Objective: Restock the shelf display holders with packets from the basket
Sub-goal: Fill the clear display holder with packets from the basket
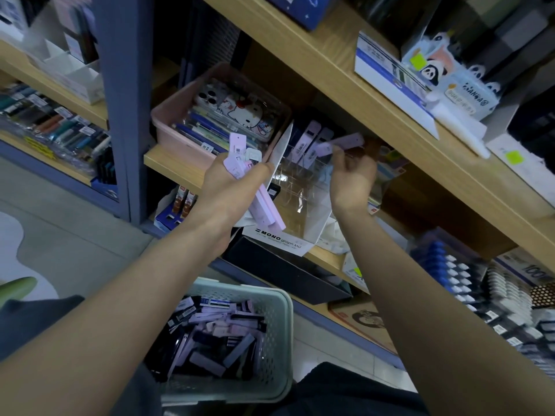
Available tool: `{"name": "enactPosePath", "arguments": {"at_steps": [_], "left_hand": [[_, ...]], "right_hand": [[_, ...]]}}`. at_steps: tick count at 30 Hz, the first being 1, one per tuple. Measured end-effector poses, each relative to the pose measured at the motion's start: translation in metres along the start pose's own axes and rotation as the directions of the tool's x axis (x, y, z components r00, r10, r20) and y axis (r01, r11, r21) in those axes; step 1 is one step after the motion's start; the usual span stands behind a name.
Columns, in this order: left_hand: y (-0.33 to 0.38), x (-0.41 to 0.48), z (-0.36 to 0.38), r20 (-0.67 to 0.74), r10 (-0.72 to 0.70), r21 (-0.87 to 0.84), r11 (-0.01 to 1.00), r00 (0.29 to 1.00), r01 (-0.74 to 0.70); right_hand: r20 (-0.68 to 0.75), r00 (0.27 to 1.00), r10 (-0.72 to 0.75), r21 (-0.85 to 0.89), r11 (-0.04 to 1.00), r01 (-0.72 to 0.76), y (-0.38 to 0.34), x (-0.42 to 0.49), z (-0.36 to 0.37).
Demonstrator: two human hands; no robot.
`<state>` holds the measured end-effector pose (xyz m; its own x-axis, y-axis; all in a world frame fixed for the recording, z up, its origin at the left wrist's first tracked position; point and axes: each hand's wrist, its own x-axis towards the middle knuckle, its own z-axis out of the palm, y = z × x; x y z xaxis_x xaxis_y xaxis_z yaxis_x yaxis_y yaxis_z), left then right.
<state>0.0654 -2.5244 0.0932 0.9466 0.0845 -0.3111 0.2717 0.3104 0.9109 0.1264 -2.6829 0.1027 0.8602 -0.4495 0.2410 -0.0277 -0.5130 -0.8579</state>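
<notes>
Basket (282, 325) at your knees, both of your arms raised to the shelf.
Loose packets (210, 334) in lilac, white and dark colours fill the basket, which sits low between your forearms. Your left arm stretches up and forward, and your left hand (231, 187) has its fingers wrapped round a bundle of lilac packets (240, 163) fanned upright just left of the clear display holder (297, 187). Your right arm reaches further in. Your right hand (351, 178), fingers curled, pinches a single lilac packet (339, 144) by one end, tilted over the holder's rear slots. A pink tray (177, 115) stands beside the holder on the wooden shelf (168, 163).
</notes>
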Motion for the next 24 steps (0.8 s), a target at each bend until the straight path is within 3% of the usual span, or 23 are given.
{"name": "enactPosePath", "arguments": {"at_steps": [3, 8, 11, 18, 24], "left_hand": [[0.001, 0.001, -0.002, 0.004, 0.002, 0.000, 1.000, 1.000, -0.002], [0.001, 0.002, -0.005, 0.007, -0.009, -0.012, 1.000, 1.000, 0.009], [0.001, 0.002, -0.004, 0.005, -0.007, -0.016, 1.000, 1.000, 0.007], [0.001, 0.000, -0.004, 0.014, -0.010, -0.016, 1.000, 1.000, 0.010], [0.002, 0.000, -0.003, 0.008, -0.020, -0.006, 1.000, 1.000, 0.020]], "right_hand": [[0.075, 0.997, -0.004, -0.180, 0.984, 0.018, 0.001, 0.008, 0.002], [0.153, 0.988, 0.019, -0.331, 0.943, 0.033, -0.001, 0.019, 0.003], [0.156, 0.986, -0.066, -0.444, 0.886, 0.130, -0.002, 0.021, 0.000], [0.186, 0.981, -0.050, -0.300, 0.948, 0.105, -0.006, 0.015, 0.007], [0.251, 0.964, -0.089, -0.366, 0.913, 0.179, -0.010, 0.017, 0.015]]}}
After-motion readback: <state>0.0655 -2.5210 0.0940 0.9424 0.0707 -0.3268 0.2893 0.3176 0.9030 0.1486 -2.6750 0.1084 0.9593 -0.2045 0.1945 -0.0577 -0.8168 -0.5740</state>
